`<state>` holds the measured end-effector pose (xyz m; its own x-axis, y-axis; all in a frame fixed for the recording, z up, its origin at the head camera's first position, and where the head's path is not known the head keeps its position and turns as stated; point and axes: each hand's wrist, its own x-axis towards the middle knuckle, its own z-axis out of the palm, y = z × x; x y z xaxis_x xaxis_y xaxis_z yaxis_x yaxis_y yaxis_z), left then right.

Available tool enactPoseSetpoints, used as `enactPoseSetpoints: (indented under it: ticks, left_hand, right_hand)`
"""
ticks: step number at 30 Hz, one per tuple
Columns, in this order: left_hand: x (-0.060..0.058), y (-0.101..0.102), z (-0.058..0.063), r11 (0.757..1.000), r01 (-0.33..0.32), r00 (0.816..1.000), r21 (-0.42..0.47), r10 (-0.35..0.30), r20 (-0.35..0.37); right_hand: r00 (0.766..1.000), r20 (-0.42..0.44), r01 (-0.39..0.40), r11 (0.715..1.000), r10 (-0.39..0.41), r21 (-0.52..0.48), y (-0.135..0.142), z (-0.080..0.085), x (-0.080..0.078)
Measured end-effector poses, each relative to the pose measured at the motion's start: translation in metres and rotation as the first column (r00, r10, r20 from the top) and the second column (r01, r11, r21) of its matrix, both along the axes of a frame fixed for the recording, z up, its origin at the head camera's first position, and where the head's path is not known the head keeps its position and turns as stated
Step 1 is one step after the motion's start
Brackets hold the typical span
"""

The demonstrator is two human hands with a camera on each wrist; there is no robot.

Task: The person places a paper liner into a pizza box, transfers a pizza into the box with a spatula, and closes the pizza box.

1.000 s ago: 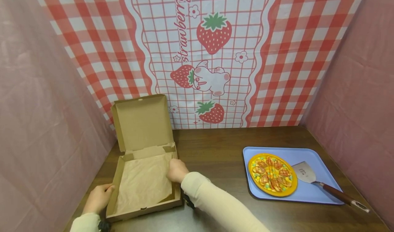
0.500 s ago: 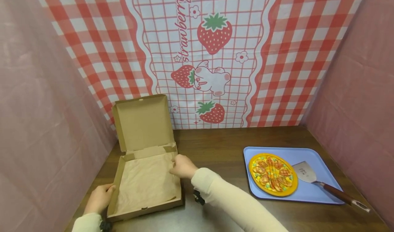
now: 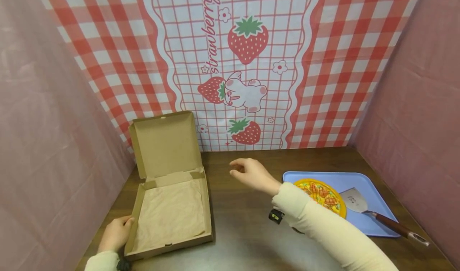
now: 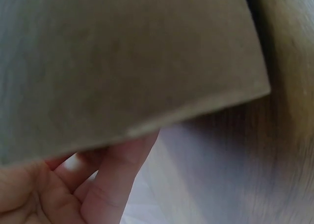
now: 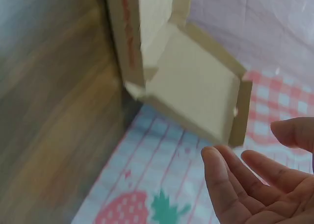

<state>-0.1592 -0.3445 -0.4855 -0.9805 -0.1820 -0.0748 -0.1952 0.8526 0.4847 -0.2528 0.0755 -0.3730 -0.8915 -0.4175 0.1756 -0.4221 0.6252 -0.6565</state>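
An open cardboard pizza box (image 3: 209,219) stands on the left of the table, its lid (image 3: 169,145) leaning back upright. Brown lining paper (image 3: 170,213) lies flat inside, slightly wrinkled. My left hand (image 3: 115,234) holds the box's left wall near the front corner; in the left wrist view, fingers (image 4: 115,185) go partly out of sight past the blurred cardboard. Between box and tray, my right hand (image 3: 253,175) hovers above the table, holding nothing, its fingers loosely bent and apart from the thumb. The right wrist view shows this hand (image 5: 265,185) with the box lid beyond it.
On the right lies a blue tray (image 3: 373,191) with a pizza (image 3: 323,197), partly covered by my right sleeve, and a pizza server (image 3: 353,200) whose brown handle overhangs the tray. A checked strawberry cloth (image 3: 248,43) hangs behind; pink curtains (image 3: 413,115) flank both sides.
My right hand has let go of the lining paper's right edge and moved right and up, away from the box. The paper now lies flat. My left hand stays at the box's left wall.
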Motion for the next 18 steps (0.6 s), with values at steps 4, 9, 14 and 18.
enactPoseSetpoints:
  ticks: [4, 9, 14, 18]
  left_hand:
    - [0.0, 0.002, 0.0, 1.0, -0.007, 1.0, 0.003, 0.007, -0.009]
    - [-0.001, 0.003, 0.002, 1.0, -0.013, 1.0, -0.008, 0.013, -0.006]
    - [0.0, 0.007, 0.007, 1.0, -0.014, 1.0, -0.011, 0.014, 0.0]
    - [0.001, 0.018, 0.016, 1.0, -0.014, 1.0, -0.014, 0.014, 0.021]
  right_hand:
    - [0.998, -0.02, 0.061, 0.998, -0.061, 0.029, 0.045, 0.009, 0.002]
    - [0.988, 0.001, 0.157, 0.985, -0.157, 0.071, 0.107, 0.011, 0.006]
    - [0.973, -0.022, 0.23, 0.966, -0.229, 0.116, 0.162, 0.008, 0.016]
    - [0.96, -0.05, 0.279, 0.947, -0.275, 0.16, 0.2, 0.003, 0.028]
